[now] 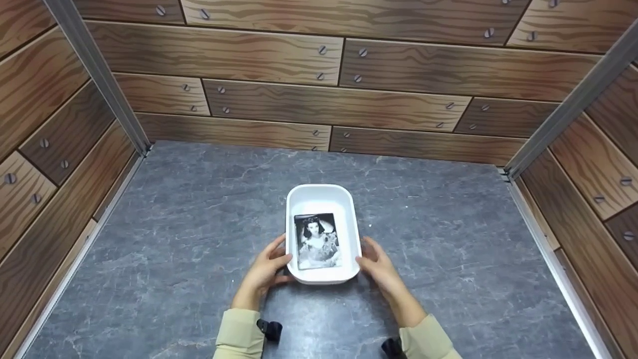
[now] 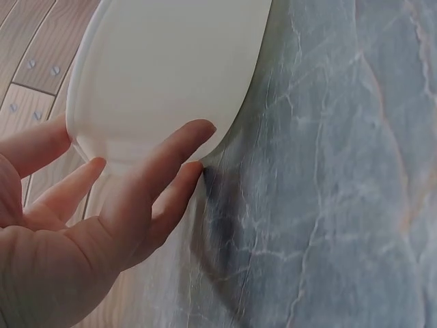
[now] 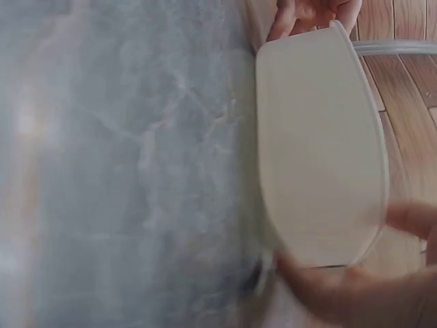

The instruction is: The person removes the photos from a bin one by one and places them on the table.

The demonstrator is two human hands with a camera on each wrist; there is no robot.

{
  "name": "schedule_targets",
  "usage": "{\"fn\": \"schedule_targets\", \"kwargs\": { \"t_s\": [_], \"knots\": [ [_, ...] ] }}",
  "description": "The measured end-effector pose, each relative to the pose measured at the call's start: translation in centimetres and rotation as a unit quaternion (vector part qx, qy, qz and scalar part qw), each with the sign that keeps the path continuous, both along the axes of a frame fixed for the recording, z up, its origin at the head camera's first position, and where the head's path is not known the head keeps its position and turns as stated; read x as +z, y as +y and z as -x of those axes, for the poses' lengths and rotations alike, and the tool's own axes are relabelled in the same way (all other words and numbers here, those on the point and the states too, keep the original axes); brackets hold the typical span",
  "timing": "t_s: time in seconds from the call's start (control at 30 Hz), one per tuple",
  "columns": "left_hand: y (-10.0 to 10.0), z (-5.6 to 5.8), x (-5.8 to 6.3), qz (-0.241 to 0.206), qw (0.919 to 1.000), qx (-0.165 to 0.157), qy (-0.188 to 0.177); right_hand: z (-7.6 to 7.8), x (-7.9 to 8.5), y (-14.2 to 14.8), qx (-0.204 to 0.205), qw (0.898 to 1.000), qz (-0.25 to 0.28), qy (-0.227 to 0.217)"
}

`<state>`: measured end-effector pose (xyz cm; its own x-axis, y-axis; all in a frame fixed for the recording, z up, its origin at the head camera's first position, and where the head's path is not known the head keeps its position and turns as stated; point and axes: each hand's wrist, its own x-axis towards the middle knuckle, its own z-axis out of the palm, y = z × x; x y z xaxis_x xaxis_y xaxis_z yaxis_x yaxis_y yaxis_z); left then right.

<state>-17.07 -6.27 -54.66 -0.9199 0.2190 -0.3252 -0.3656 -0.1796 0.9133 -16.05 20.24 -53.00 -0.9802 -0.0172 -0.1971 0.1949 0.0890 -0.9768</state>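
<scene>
A white plastic tub with rounded corners stands on the grey surface near the middle of the head view. Inside lies a black-and-white photo of a person in a ruffled dress, toward the near end. My left hand holds the tub's left side, thumb at the rim and fingers lower on the wall. At the opposite side my right hand holds it the same way. The left wrist view shows the tub's outer wall against the fingers. Motion blurs my right hand in the right wrist view.
A grey marbled tabletop lies under the tub. Wood-plank-patterned panels stand at the back and both sides, joined by metal corner posts. Black straps sit at both wrists.
</scene>
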Motion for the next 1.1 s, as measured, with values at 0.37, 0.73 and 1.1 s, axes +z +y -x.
{"fn": "schedule_targets", "kwargs": {
  "t_s": [0.37,0.73,1.1],
  "knots": [
    [-0.2,-0.1,-0.1,-0.01,0.9999,0.008,0.002,3.2,2.0,-6.0,-0.047,0.993,-0.05,0.096],
    [-0.1,0.1,-0.3,-0.015,0.9999,0.004,0.003,5.3,-0.1,-7.8,-0.064,0.985,-0.141,-0.075],
    [-0.2,0.0,-0.4,-0.022,0.9997,-0.003,0.012,6.4,-0.6,-8.5,-0.062,0.969,-0.208,-0.118]
  ]
}}
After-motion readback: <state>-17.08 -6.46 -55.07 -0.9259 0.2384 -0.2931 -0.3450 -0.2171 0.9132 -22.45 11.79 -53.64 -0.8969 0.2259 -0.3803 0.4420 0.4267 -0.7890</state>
